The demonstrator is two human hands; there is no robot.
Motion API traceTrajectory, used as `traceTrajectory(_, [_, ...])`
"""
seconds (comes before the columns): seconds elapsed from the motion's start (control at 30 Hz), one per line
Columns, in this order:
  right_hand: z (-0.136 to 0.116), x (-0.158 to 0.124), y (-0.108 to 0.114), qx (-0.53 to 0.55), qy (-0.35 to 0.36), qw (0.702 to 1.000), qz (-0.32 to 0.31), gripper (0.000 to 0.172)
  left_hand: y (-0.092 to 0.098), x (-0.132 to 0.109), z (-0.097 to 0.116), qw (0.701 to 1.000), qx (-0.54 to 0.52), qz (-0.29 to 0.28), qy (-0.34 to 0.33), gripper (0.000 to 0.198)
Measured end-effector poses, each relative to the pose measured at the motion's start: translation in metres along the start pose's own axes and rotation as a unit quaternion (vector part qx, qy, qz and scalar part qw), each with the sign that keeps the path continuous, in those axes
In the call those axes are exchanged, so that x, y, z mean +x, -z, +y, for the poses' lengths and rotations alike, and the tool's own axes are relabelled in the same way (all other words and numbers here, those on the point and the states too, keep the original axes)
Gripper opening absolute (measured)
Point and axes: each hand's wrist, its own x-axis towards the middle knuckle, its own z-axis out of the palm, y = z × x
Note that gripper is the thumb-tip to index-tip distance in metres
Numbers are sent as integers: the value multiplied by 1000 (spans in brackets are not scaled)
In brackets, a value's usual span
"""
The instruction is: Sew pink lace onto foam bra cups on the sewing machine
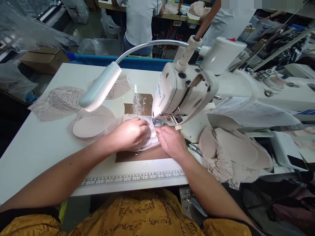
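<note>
Head view first: a white lace piece (150, 139) lies flat on the bench right under the needle end of the sewing machine (177, 91), a little in from the near edge and close to the middle of its length. The left hand (130, 132) sits on top of it, fingers curled down and pressing the lace to the bench from the left. The right hand (171, 141) comes in from the other side, fingers bent and close together, fingertips pinching the lace edge just in front of the presser foot. Both hands nearly touch across the fabric.

Under the lace, a brown taped patch (137, 105) runs back toward the far edge. A printed ruler strip (133, 178) follows the near edge. Left of the hands, a pale foam cup (92, 126) rests on more lace, and beyond it further lace pieces (57, 103) spread toward the left edge. A gooseneck lamp (100, 87) hangs over that side. Off the right end, a heap of pinkish cups and lace (231, 154) is piled beside the machine. At the far side, another person in a white shirt (140, 19) works with their back turned.
</note>
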Motion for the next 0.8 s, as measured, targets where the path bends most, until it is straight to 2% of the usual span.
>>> traceTrajectory(0.13, [-1,0,0,1,1,1000,3,33,-13,4,0,999,22,-28,7,38])
traceTrajectory(0.23, [-1,-1,0,5,4,1000,11,32,-15,4,1,999,25,-47,-7,39])
traceTrajectory(0.5, [-1,-3,-1,-2,31,1000,-5,28,-13,4,1,998,27,-50,-11,42])
traceTrajectory(0.8, [2,-7,-1,-2,62,998,22,30,-14,6,-6,998,35,-44,-16,44])
